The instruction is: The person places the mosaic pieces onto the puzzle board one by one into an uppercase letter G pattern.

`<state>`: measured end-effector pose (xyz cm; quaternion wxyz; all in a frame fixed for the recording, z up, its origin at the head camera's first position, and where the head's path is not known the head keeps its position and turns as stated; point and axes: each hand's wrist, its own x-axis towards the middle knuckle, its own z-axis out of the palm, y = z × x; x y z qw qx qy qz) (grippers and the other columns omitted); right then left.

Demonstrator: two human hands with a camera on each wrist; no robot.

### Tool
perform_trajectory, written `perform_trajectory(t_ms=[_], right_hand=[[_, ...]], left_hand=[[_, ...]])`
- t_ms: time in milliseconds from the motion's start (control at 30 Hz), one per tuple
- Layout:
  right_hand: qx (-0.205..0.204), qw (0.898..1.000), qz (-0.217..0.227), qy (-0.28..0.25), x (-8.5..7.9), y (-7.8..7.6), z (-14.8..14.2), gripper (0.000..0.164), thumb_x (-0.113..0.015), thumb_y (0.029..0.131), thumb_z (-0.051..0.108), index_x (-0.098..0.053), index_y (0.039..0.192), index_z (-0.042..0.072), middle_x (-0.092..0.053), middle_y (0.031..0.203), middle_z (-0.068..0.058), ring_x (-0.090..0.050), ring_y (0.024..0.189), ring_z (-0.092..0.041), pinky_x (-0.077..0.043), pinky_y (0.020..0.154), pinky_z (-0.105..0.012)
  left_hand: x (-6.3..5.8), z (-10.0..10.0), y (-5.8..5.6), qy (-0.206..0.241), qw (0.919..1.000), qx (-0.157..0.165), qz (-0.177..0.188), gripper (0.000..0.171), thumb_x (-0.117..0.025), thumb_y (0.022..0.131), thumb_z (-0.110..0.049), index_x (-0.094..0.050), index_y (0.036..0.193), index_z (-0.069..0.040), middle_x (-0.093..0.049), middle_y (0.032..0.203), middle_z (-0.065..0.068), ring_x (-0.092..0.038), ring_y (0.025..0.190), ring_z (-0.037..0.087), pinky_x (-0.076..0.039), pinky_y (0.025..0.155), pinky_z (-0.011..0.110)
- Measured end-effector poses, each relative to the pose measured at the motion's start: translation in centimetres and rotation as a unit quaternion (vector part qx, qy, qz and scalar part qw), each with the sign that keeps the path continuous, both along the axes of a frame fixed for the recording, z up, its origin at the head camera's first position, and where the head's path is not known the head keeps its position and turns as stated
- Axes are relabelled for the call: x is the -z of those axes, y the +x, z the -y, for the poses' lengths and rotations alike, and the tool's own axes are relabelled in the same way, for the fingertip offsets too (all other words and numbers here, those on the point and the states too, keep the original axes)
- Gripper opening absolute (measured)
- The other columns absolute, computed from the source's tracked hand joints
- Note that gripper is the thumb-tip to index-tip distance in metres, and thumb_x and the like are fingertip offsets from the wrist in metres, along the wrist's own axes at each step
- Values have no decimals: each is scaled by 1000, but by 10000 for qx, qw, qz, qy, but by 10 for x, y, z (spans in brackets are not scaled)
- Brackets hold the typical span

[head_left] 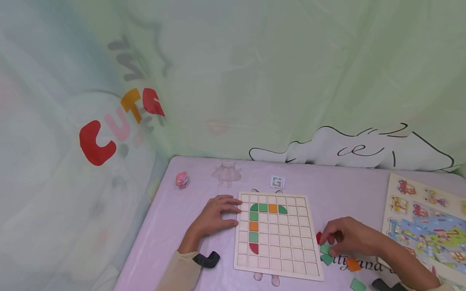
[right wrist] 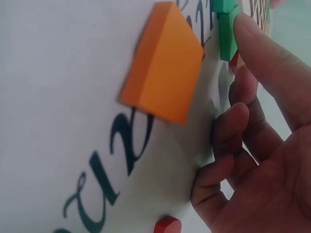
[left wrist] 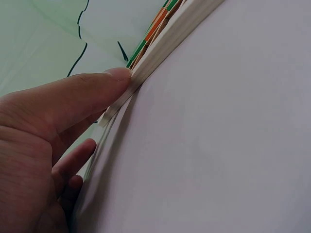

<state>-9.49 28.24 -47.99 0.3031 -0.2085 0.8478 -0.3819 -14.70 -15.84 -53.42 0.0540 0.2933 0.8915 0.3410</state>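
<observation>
My left hand lies along the left side of a wooden grid board, fingers extended. Its thumb touches the board's edge in the left wrist view. Green, orange and red pieces form an L in the grid, including a red quarter-round. Right of the board, my right hand reaches over loose green tiles with bent fingers. The thumb tip is right at a green tile, apart from the index fingertip. A red piece shows beside the index finger.
An orange tile and another green tile lie below the right hand. Illustrated boards occupy the right side. Toward the back are a small pattern card and a pink figurine. Fabric walls surround the table.
</observation>
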Motion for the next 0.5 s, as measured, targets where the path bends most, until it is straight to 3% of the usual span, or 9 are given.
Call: perform_trajectory(t_ms=[367, 500], right_hand=[[-102, 9997, -187, -151, 4, 1, 0, 21, -86, 78, 18, -77, 96, 21, -62, 80, 4, -52, 69, -6, -43, 59, -23], [-62, 9994, -333, 18, 6, 1, 1, 23, -88, 76, 20, -73, 93, 23, -59, 76, 8, -52, 67, -5, -42, 58, -22]], left_hand=[[1, 0, -1, -65, 10000, -15, 19, 31, -82, 84, -32, -78, 114, -25, -64, 140, -12, -46, 143, 18, -35, 115, 49], [2, 0, -1, -39, 10000, 13, -46, 31, -82, 84, -31, -78, 114, -24, -64, 140, -12, -47, 142, 19, -36, 114, 50]])
